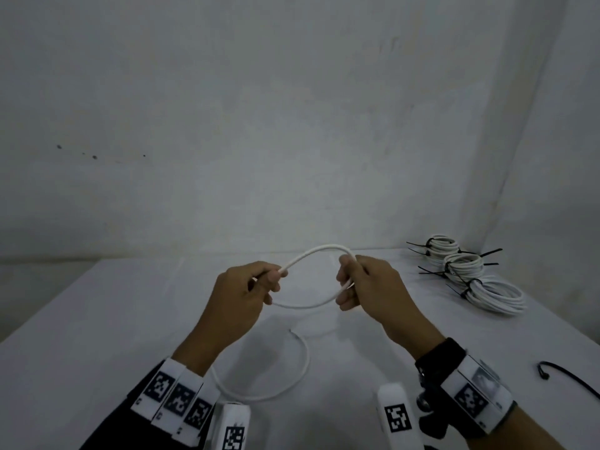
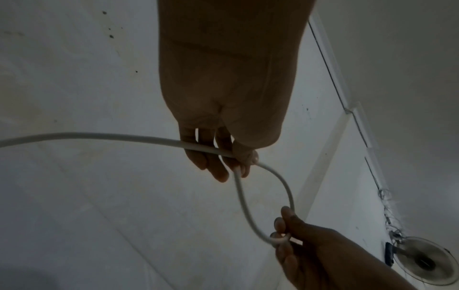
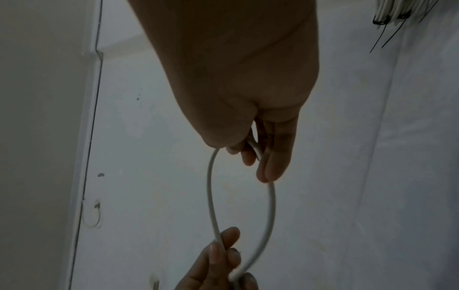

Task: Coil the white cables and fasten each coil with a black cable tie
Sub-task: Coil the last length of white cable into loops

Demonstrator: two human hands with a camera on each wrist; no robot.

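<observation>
White cloth covers the table against a bare grey wall. Above it, the left hand and right hand each pinch the thin white round cable, fingers curled on one raised loop; the rest trails on the cloth. Three tied white coils lie far right, a loose black cable tie nearer.

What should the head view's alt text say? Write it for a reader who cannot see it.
Two bare hands, left hand and right hand, hold a thin white cable bent into one loop above a white table. Three coiled white cable bundles fastened with black ties lie at the far right, and a loose black cable tie lies near the right wrist.
</observation>
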